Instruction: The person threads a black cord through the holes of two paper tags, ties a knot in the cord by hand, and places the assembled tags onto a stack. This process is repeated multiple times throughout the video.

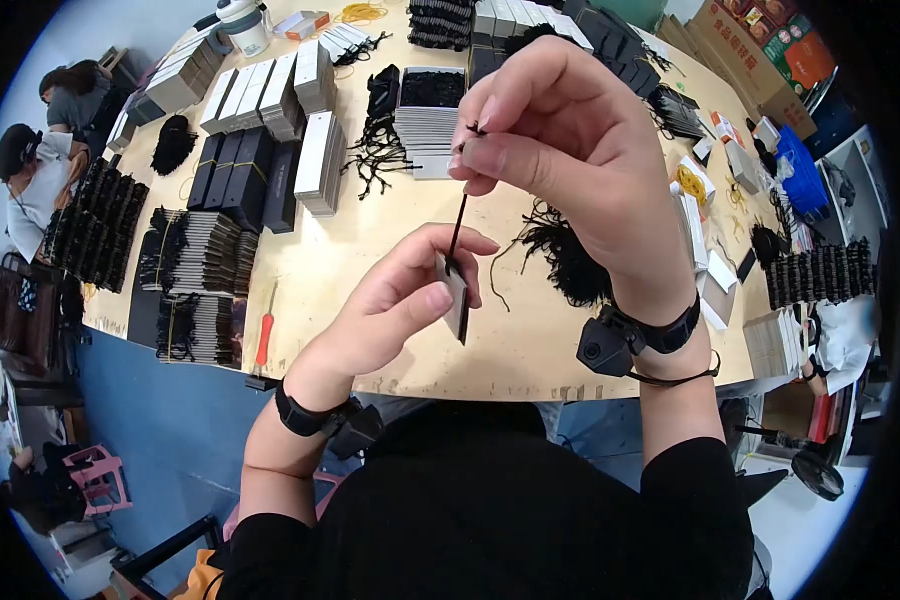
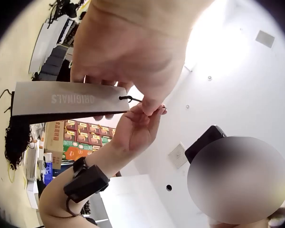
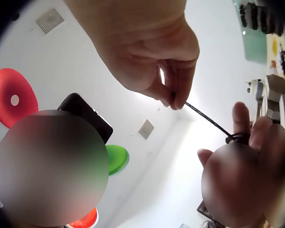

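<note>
A grey hang tag (image 2: 66,99) with pale lettering has a black cord looped through the hole at its end. In the head view the left hand (image 1: 385,300) holds the tag (image 1: 454,300) between thumb and fingers over the table's near part. Above it, the right hand (image 1: 590,170) pinches the upper end of the black cord (image 1: 459,225), which runs taut down to the tag. The right wrist view shows the cord (image 3: 206,118) stretched from the right hand's fingertips (image 3: 176,102) to the left hand, partly blurred.
Stacks of tags (image 1: 205,255) with black cords stand on the wooden table (image 1: 310,290) at the left. A pile of black cords (image 1: 570,262) lies behind the right hand. A red-handled screwdriver (image 1: 265,338) is near the front edge. Other people sit at both sides.
</note>
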A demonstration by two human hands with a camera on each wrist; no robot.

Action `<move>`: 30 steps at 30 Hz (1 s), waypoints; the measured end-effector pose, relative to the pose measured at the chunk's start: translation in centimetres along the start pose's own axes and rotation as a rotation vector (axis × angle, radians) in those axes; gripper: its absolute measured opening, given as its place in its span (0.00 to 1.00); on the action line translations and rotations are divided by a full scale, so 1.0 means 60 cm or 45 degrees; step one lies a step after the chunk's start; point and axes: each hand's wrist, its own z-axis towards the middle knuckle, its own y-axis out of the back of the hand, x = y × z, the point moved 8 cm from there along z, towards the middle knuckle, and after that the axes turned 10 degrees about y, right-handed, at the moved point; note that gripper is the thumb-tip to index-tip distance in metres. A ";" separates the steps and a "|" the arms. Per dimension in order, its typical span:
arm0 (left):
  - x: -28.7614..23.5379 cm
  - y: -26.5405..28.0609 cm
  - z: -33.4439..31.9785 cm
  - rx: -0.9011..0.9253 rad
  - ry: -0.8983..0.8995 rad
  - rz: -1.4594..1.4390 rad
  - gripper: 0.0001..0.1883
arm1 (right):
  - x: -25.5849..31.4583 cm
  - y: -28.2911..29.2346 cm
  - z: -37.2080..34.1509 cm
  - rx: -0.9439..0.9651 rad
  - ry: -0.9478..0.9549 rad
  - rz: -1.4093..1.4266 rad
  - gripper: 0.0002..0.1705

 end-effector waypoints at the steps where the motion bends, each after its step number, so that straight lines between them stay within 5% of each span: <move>1: 0.003 0.000 -0.001 -0.027 0.054 0.117 0.17 | 0.006 -0.004 0.001 0.000 -0.012 -0.011 0.08; 4: 0.006 0.002 0.000 -0.176 0.092 0.225 0.12 | 0.008 -0.007 -0.002 -0.104 -0.055 0.281 0.08; 6: 0.002 0.008 -0.003 -0.233 0.039 0.573 0.09 | 0.014 0.003 -0.003 -0.103 -0.046 0.191 0.08; 10: 0.012 -0.009 0.004 -0.129 0.165 0.571 0.10 | -0.015 -0.019 -0.006 -0.008 -0.053 0.167 0.09; 12: 0.062 -0.028 0.005 0.144 0.482 0.069 0.12 | -0.075 -0.047 -0.013 0.108 -0.190 0.318 0.13; 14: 0.080 -0.026 0.003 -0.010 0.497 -0.131 0.13 | -0.099 -0.043 -0.027 0.228 -0.022 -0.606 0.20; 15: 0.078 0.001 0.002 -0.276 0.325 -0.417 0.13 | -0.109 -0.037 -0.041 0.223 -0.023 -0.609 0.20; 16: 0.082 0.035 -0.008 -0.541 0.145 -0.697 0.13 | -0.143 -0.017 -0.069 0.134 -0.350 -0.466 0.24; 17: 0.082 0.059 -0.015 -0.610 0.039 -0.677 0.14 | -0.173 -0.003 -0.105 0.046 -0.668 -0.315 0.28; 20: 0.085 0.096 -0.019 -0.832 -0.038 -0.717 0.14 | -0.175 -0.051 -0.192 0.264 -0.904 -0.207 0.29; 24: 0.090 0.134 0.005 -0.867 -0.051 -0.605 0.15 | -0.181 0.007 -0.178 0.007 -0.907 -0.364 0.18; 29: 0.082 0.231 0.046 -0.971 0.037 -0.451 0.16 | -0.277 0.101 -0.134 0.043 -0.835 -0.374 0.10; 30: 0.094 0.239 0.055 -0.967 0.189 -0.399 0.16 | -0.287 0.112 -0.123 0.155 -0.790 -0.617 0.10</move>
